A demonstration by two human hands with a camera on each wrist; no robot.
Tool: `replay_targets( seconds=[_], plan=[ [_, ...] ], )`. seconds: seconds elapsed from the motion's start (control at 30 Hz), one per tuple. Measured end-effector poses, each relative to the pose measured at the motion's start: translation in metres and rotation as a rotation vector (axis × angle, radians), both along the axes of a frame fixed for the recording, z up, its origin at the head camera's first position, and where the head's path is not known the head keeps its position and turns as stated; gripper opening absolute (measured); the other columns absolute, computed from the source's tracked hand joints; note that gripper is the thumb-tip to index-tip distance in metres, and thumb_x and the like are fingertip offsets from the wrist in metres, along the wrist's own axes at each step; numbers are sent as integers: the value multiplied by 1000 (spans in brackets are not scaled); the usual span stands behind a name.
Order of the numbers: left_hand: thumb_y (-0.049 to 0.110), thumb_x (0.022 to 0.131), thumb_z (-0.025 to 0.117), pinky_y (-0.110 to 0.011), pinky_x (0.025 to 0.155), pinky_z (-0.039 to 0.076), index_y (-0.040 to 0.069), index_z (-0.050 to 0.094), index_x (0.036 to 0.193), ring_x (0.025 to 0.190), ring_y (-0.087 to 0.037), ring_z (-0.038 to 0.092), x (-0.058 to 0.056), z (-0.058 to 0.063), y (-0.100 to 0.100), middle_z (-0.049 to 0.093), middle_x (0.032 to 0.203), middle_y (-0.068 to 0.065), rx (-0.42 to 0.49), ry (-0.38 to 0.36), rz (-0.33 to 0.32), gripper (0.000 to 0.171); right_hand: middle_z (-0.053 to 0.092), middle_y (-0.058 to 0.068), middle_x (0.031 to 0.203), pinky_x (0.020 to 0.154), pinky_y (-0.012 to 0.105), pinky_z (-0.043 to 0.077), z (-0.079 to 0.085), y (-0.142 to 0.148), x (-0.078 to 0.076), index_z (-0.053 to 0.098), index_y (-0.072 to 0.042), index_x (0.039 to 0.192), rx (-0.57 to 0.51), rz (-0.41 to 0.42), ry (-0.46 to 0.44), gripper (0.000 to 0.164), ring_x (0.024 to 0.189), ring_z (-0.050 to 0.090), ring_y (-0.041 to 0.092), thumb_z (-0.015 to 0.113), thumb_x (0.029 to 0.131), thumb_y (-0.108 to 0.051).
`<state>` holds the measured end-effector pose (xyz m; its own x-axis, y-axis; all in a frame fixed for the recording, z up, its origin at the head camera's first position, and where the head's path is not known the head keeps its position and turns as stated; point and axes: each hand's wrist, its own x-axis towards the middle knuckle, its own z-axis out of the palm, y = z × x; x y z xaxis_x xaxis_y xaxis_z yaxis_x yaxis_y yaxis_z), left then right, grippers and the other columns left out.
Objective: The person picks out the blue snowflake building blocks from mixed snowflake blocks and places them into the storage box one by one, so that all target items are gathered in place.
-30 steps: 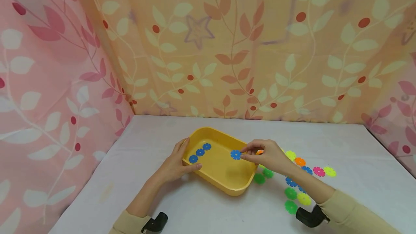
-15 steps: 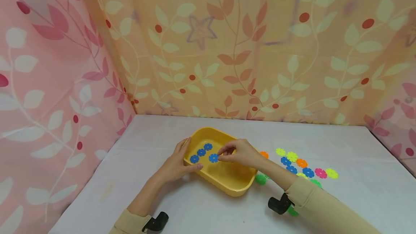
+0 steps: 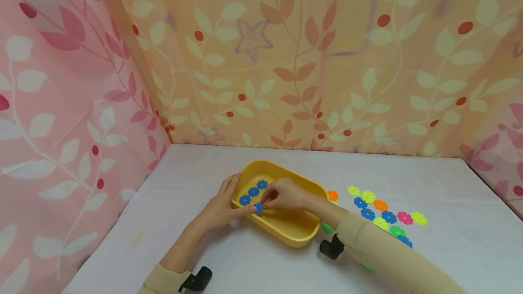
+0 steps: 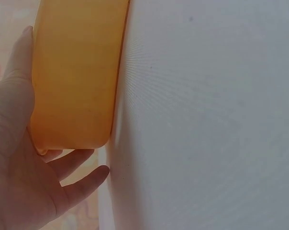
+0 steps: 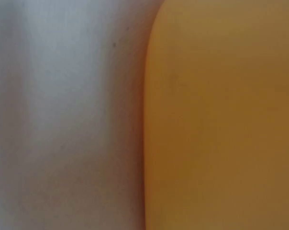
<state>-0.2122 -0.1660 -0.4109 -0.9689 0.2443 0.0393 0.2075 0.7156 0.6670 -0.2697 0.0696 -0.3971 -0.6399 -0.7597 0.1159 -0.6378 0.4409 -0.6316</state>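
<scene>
At the left end of a yellow plastic tray (image 3: 295, 223), my left hand (image 3: 220, 207) grips the wall, its thumb over the near rim. In the left wrist view, the fingers (image 4: 80, 163) of that hand curl round the tray's end. Inside the tray, my right hand (image 3: 286, 195) pinches a blue flower-shaped plastic disc (image 3: 258, 208) beside the left thumb. Three more blue discs (image 3: 254, 191) lie in a slanting row along the tray's left end. The right wrist view shows only the tray's outer wall (image 5: 221, 120) and the cloth, not the hand.
Right of the tray, several loose flower discs lie on the white cloth (image 3: 192, 167): orange (image 3: 381, 205), pink (image 3: 405, 218), yellow (image 3: 418, 218), blue and green. My right sleeve (image 3: 384, 244) covers some of them. Patterned curtains (image 3: 294, 58) stand behind and at the sides.
My right hand has carried the blue disc leftward across the tray, then down toward the near-left rim. The left hand keeps its grip on the tray, which stays in place.
</scene>
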Motion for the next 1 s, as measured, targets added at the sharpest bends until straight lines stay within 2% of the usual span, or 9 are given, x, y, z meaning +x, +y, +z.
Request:
replay_targets(
  seconds=[0.3, 0.57, 1.0],
  plan=[
    [64, 76, 72, -55, 107, 32, 19, 11, 158, 135, -36, 37, -1, -1, -1, 13, 160, 0, 1, 11, -14, 112, 65, -12, 74, 68, 19, 51, -7, -9, -6, 76, -11, 89, 29, 25, -50, 6, 69, 57, 3, 77, 85, -17],
    [65, 76, 71, -55, 106, 33, 20, 10, 158, 135, -36, 38, -2, -2, -2, 13, 161, -1, 0, 17, -17, 112, 64, -12, 73, 65, 18, 50, -11, -12, -7, 75, -10, 87, 32, 47, -2, 9, 67, 56, 0, 78, 85, -19],
    [64, 77, 72, -55, 105, 35, 20, 10, 158, 133, -36, 41, -2, -3, -2, 13, 161, 1, 3, 18, -17, 111, 63, -14, 74, 67, 18, 50, -14, -14, -7, 74, -12, 87, 49, 54, 25, 8, 68, 55, 0, 77, 85, -19]
  ],
)
